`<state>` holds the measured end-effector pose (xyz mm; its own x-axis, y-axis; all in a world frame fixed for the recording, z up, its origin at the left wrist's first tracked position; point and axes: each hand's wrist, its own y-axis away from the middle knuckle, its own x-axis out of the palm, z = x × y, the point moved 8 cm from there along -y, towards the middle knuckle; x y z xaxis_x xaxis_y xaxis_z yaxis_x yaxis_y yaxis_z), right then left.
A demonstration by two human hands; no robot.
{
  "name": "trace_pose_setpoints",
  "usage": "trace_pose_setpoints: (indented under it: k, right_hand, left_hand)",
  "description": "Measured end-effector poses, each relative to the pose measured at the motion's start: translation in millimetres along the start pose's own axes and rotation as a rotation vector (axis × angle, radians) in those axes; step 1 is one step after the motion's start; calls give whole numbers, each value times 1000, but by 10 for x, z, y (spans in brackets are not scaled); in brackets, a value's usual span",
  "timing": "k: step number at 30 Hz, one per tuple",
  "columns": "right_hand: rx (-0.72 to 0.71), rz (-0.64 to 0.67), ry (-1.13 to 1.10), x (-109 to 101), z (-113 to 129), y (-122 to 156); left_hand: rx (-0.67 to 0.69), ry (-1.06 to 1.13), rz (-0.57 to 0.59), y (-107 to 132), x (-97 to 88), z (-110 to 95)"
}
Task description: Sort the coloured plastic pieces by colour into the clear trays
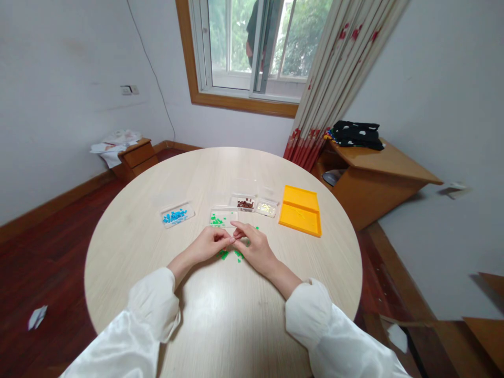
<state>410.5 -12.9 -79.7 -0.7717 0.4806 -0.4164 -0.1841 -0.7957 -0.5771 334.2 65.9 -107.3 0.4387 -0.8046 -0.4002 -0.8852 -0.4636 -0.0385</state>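
Over the middle of the round table, my left hand [208,244] and my right hand [255,247] meet at the fingertips. Both are closed in a pinch, and what lies between the fingers is too small and covered to make out. Small green building bricks [238,254] lie loose on the tabletop just beneath and around my fingers. Right behind my hands stands a clear plastic box [232,215] with more green bricks inside; my right fingers overlap its near edge in view.
A clear box [191,211] of blue bricks stands left. Behind are boxes of dark brown pieces [245,203] and pale yellow pieces [266,208]. An open yellow case [300,224] lies right on the round table [220,325]. A wooden cabinet [378,163] stands beyond; a person [252,31] shows outside the window.
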Motion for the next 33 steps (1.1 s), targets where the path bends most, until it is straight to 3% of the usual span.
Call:
trace_pose_setpoints:
  k: [6,11,15,18,21,33]
  right_hand:
    - [-15,14,5,10,6,-7]
    - [14,-63,171,-188,-9,-66]
    - [180,-92,410,-415,-235,-95]
    - [351,59,574,-427,-481,-59]
    - [428,171,652,-391,-583,-14]
    - [413,210,668,-259,-506,14]
  left_hand:
    - [32,-55,-47,-4,-37,-24]
    - [44,-141,-395,38,-356,37]
    - [26,-266,-592,114,-557,74]
    - [13,-328,-633,137,-609,82]
    - [8,-371,-639,141,-622,83]
    - [-15,-396,-636,101,-637,159]
